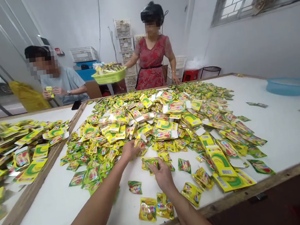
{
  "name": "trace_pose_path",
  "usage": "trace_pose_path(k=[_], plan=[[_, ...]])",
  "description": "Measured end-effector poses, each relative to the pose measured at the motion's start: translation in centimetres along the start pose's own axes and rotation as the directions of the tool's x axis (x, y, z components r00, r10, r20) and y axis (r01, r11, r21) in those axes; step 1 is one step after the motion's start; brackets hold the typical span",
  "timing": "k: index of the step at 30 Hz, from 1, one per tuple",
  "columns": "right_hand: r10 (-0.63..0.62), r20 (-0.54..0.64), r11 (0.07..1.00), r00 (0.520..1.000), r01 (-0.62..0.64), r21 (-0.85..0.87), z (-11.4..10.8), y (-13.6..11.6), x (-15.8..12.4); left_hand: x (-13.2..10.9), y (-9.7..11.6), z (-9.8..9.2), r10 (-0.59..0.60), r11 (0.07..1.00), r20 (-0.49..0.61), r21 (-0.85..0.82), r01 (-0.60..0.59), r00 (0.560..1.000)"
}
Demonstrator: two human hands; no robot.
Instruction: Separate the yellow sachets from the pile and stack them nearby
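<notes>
My left hand (130, 151) is closed on a small open-ended carton (140, 140), yellow with a white flap, at the near edge of the pile. Close to its right, my right hand (162, 172) pinches a small yellow-green candy sachet (148, 162) just above the white table. Ahead of both hands rises a heap of yellow cartons (164, 124), many with white flaps standing out. Green and yellow sachets (93, 174) spread around and under them. Between my forearms lie a few loose sachets, among them a yellow one (147, 209).
Wooden edging (36, 178) divides off a left table section piled with cartons (34, 167). Several flat cartons (222, 162) lie to the right. A blue basin (292, 86) stands far right. Across the table, one person holds a green basket (110, 77); another, seated, holds a carton (49, 91).
</notes>
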State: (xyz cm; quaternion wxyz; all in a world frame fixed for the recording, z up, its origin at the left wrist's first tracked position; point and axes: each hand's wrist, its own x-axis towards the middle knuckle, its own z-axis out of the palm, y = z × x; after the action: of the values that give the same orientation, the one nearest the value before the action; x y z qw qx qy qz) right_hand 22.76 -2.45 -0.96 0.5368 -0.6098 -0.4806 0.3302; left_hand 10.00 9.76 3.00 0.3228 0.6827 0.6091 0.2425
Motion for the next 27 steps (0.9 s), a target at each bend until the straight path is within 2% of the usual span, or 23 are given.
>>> trace_pose_path(k=[3, 7, 9, 11, 14, 17, 19, 22, 25, 27], plan=[[0.039, -0.053, 0.995, 0.998, -0.034, 0.095, 0.0, -0.2, 0.3, -3.1, -1.9, -1.7, 0.058, 0.998, 0.058, 0.005, -0.058, 0.997], [0.060, -0.090, 0.967, 0.994, -0.035, 0.251, -0.1, 0.0, 0.8, -7.6, -3.3, -2.9, 0.180, 0.970, 0.216, -0.198, -0.137, 0.960], [0.036, -0.026, 0.976, 0.999, -0.030, 0.217, -0.2, 0.1, 0.8, -9.1, -3.4, -2.9, 0.191, 0.941, 0.276, -0.325, -0.096, 0.942], [0.026, 0.091, 0.988, 0.996, -0.039, 0.147, -0.4, 0.0, 0.7, -10.1, -3.4, -2.7, 0.161, 0.909, 0.291, -0.416, -0.027, 0.943], [0.021, 0.262, 0.998, 0.965, -0.038, 0.057, -0.8, -0.3, 0.4, -10.8, -3.7, -2.4, 0.076, 0.879, 0.302, -0.471, 0.080, 0.950], [0.009, 0.355, 1.000, 0.935, -0.010, 0.001, -0.8, -0.5, 0.2, -11.1, -4.2, -2.1, 0.052, 0.865, 0.341, -0.486, 0.128, 0.939], [-0.013, 0.346, 1.000, 0.938, 0.015, -0.001, -0.5, -0.3, 0.2, -11.1, -4.4, -2.1, 0.073, 0.866, 0.373, -0.484, 0.127, 0.925], [-0.043, 0.268, 0.999, 0.963, 0.034, 0.039, 0.4, 0.2, 0.2, -11.0, -4.5, -1.9, 0.075, 0.855, 0.404, -0.497, 0.150, 0.912], [-0.017, 0.168, 0.999, 0.986, 0.012, 0.029, 0.8, 0.3, 0.0, -10.9, -4.5, -1.6, 0.071, 0.847, 0.361, -0.514, 0.135, 0.930], [-0.032, 0.145, 0.999, 0.989, 0.038, -0.036, 0.7, 0.1, -0.2, -10.8, -4.5, -1.4, 0.082, 0.852, 0.305, -0.515, 0.092, 0.949]])
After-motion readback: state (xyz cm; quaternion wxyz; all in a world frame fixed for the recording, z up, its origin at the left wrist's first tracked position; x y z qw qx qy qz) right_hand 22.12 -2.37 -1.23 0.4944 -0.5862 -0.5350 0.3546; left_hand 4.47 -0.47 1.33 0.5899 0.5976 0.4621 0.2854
